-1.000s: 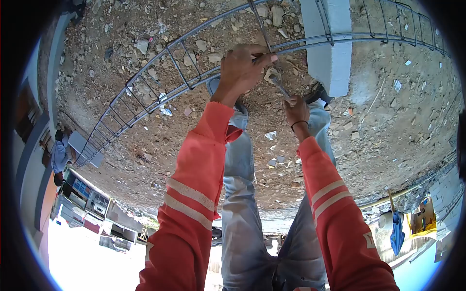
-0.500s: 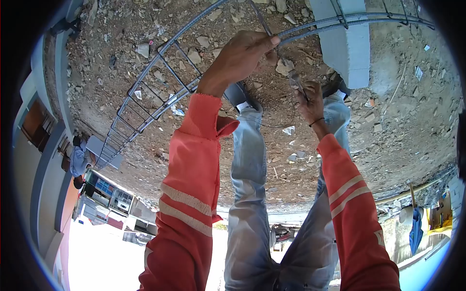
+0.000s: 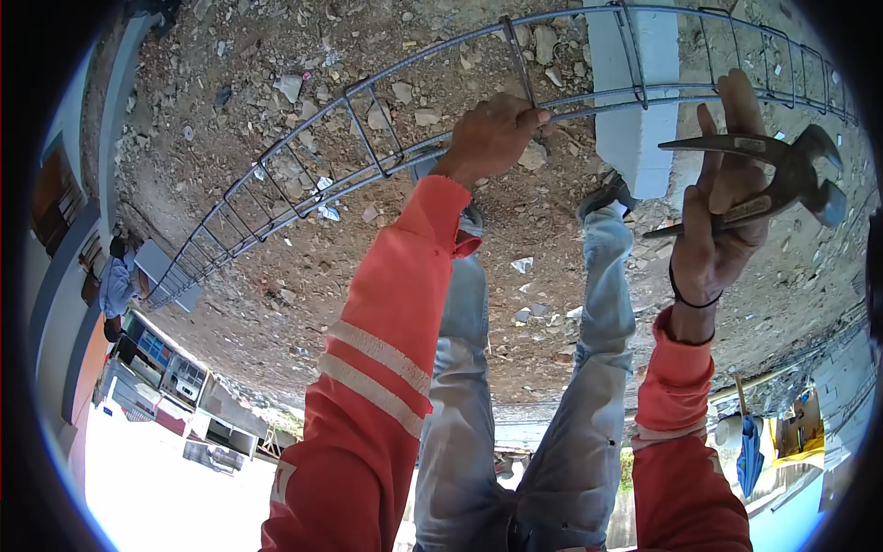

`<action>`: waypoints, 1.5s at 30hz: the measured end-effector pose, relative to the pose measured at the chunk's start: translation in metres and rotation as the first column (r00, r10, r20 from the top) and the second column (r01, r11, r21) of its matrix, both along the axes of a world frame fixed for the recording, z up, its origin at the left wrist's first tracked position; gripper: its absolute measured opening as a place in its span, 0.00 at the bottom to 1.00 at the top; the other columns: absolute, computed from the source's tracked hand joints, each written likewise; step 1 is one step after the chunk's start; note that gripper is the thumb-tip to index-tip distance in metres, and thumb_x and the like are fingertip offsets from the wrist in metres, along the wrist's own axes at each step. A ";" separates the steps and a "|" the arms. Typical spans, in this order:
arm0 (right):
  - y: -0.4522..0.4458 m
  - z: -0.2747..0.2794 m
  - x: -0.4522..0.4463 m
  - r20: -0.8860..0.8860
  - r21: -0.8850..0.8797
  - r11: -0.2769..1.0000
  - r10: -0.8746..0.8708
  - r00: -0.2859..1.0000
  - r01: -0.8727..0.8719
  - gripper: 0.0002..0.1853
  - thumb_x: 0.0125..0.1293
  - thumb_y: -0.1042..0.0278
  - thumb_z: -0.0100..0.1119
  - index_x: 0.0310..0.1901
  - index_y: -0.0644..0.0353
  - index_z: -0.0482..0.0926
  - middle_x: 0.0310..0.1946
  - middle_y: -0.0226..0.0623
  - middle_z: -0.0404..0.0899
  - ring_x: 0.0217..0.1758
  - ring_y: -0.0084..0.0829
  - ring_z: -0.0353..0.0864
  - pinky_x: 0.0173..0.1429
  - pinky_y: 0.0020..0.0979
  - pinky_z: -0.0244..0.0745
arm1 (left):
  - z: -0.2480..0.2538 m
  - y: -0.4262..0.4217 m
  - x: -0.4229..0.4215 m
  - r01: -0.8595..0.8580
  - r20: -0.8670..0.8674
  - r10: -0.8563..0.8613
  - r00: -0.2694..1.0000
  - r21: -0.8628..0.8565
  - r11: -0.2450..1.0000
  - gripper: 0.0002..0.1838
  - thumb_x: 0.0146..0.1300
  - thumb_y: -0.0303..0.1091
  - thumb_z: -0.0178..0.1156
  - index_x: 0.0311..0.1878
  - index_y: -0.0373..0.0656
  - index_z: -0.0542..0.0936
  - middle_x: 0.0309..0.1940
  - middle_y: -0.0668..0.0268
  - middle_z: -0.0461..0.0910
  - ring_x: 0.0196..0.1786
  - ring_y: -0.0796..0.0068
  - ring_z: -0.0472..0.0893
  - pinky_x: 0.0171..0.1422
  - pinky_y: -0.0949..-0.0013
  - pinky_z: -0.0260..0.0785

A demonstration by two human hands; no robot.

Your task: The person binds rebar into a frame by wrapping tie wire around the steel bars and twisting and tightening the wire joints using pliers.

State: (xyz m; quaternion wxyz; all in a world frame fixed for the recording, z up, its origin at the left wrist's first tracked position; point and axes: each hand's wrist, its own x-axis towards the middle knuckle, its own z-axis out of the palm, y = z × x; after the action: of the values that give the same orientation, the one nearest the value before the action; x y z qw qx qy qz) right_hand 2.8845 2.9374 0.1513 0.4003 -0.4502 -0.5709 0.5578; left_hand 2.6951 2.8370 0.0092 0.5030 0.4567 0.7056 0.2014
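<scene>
A long steel rebar cage [image 3: 276,221] curves across the view above the rubble ground. My left hand [image 3: 492,136] is closed around its lower bar, beside a cross tie [image 3: 518,63]. On the right, my right hand [image 3: 722,207] holds metal pincers [image 3: 786,173], their two handles pointing left and the jaws toward the right. Some fingers of that hand stretch upward past the tool, while others wrap round a handle. The pincers are held apart from the cage.
A pale concrete beam [image 3: 636,120] lies under the cage. At the far left a person [image 3: 117,287] is beside a grey board [image 3: 170,271]. Stones and scraps cover the ground. A folded blue umbrella [image 3: 750,455] hangs at the lower right.
My right hand has moved away from near my left hand, out to the right, and the pincers now show clearly in it. My left hand still grips the cage.
</scene>
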 end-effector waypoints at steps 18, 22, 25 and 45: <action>-0.071 -0.034 0.006 0.893 -0.339 0.774 0.443 0.076 -0.535 0.20 0.57 0.80 0.55 0.53 0.62 0.70 0.57 0.44 0.68 0.61 0.50 0.70 0.58 0.63 0.67 | 0.011 0.009 0.003 -0.011 -0.052 -0.002 0.999 -0.242 0.970 0.23 0.73 0.57 0.48 0.39 0.57 0.89 0.45 0.59 0.84 0.48 0.52 0.83 0.56 0.51 0.73; -0.080 -0.043 -0.002 0.915 -0.317 0.775 0.401 0.039 -0.547 0.16 0.60 0.76 0.55 0.51 0.61 0.70 0.57 0.43 0.68 0.63 0.49 0.70 0.60 0.65 0.67 | 0.013 0.011 0.001 -0.012 -0.063 -0.005 0.998 -0.263 0.965 0.22 0.72 0.57 0.49 0.39 0.57 0.89 0.45 0.60 0.84 0.49 0.53 0.83 0.56 0.52 0.73; -0.082 -0.052 0.002 0.909 -0.335 0.756 0.417 0.020 -0.562 0.14 0.61 0.75 0.55 0.49 0.61 0.70 0.53 0.44 0.71 0.58 0.49 0.75 0.57 0.57 0.72 | 0.011 0.011 0.002 -0.009 -0.046 -0.005 0.999 -0.285 0.958 0.22 0.72 0.57 0.50 0.39 0.56 0.89 0.46 0.59 0.84 0.49 0.52 0.83 0.55 0.52 0.73; -0.089 -0.095 0.034 -0.558 -0.823 -0.113 -0.028 0.830 -0.557 0.15 0.64 0.69 0.66 0.46 0.54 0.69 0.23 0.24 0.71 0.15 0.17 0.69 0.22 0.24 0.70 | 0.013 0.025 -0.018 0.039 0.316 0.079 0.946 -0.352 0.935 0.22 0.71 0.44 0.57 0.29 0.34 0.84 0.15 0.67 0.74 0.20 0.77 0.72 0.29 0.67 0.64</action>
State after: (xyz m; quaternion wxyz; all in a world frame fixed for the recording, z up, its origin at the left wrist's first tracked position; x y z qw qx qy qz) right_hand 2.9184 2.8481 0.0565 -0.0684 -0.3391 0.0252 0.9379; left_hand 2.6770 2.8621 0.0219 0.6840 0.3120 0.6424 0.1490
